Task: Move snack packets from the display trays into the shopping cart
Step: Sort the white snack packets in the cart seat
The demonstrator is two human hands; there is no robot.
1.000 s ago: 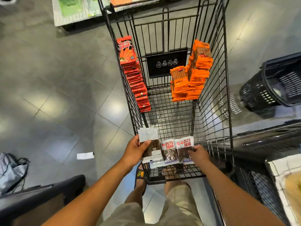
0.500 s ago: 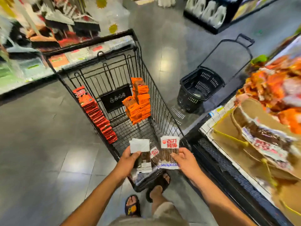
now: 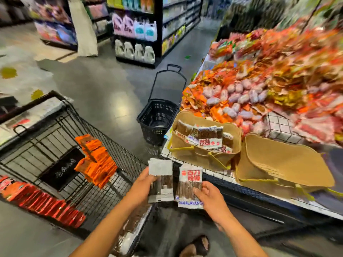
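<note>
Supermarket aisle. Shopping cart (image 3: 128, 164), 9 o'clock: partly loaded. Left hand (image 3: 143, 188) fingers clamp a reversed packet (image 3: 161, 179); right hand (image 3: 209, 198) fingers clamp a labelled packet (image 3: 189, 184). Woven tray (image 3: 187, 153), 1 o'clock: tray packets (image 3: 206, 137) remain.

Grey tiled floor (image 3: 96, 86), glossy, with a pale glare patch well beyond the left hand (image 3: 143, 188). Far ahead of that hand, dark shelves (image 3: 137, 30) of white, pink and blue jugs, running back along an aisle. Left of them, a pale pillar (image 3: 83, 28). Black basket (image 3: 157, 119) on the floor, handle up, ahead of the right hand (image 3: 209, 199), just beside the counter (image 3: 259, 199). Edges of the room blurred.
</note>
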